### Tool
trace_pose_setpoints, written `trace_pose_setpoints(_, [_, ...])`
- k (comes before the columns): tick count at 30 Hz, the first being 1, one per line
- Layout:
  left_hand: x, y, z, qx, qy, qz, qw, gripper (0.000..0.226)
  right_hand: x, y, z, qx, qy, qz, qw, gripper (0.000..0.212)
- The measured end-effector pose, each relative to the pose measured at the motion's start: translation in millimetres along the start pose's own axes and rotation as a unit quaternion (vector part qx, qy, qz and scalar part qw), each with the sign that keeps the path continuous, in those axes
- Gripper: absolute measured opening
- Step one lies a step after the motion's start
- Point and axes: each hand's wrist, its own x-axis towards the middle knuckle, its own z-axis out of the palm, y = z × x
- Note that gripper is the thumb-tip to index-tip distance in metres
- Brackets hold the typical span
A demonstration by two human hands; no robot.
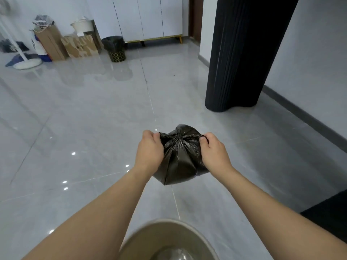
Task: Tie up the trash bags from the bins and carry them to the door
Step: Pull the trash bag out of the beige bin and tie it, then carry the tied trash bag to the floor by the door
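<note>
The step in hand looks like tying: the small black plastic trash bag [179, 158] is held up in the air between both hands, its mouth gathered into a puckered centre. The left hand [149, 149] grips one gathered corner of plastic and the right hand [214, 149] pinches the opposite one, fingers curled tight on each side. Whether a knot is already cinched is hard to tell from here. Next, the ends likely need pulling taut, then carrying to the door. The empty beige round bin [167, 239] sits below; a second black-lined patterned bin [115, 48] waits across the floor.
</note>
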Motion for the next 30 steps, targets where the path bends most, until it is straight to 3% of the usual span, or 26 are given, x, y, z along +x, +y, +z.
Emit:
trace_pose_setpoints(7, [26.8, 199.2, -160.7, -0.003, 0.057, 0.035, 0.998, 0.026, 23.7, -231.6, -119.7, 0.015, 0.026, -0.002, 1.000, 0.027])
trace_pose_setpoints(14, [31.5, 475.1, -389.9, -0.006, 0.087, 0.091, 0.992, 0.028, 30.8, -539.6, -313.9, 0.007, 0.030, -0.054, 0.998, 0.029])
trace_pose_setpoints(18, [20.6, 614.1, -498.2, -0.010, 0.111, 0.135, 0.984, 0.027, 16.1, -676.2, -413.6, 0.010, 0.056, -0.092, 0.994, 0.026])
trace_pose_setpoints(22, [1.2, 678.3, -550.9, -0.023, 0.146, 0.169, 0.975, 0.026, -1.1, -744.5, -460.5, 0.034, 0.084, -0.133, 0.987, 0.029])
trace_pose_setpoints(30, [-2.9, 680.1, -578.0, -0.020, 0.161, 0.160, 0.974, 0.027, -9.9, -770.6, -466.1, 0.082, 0.046, -0.144, 0.985, 0.027])
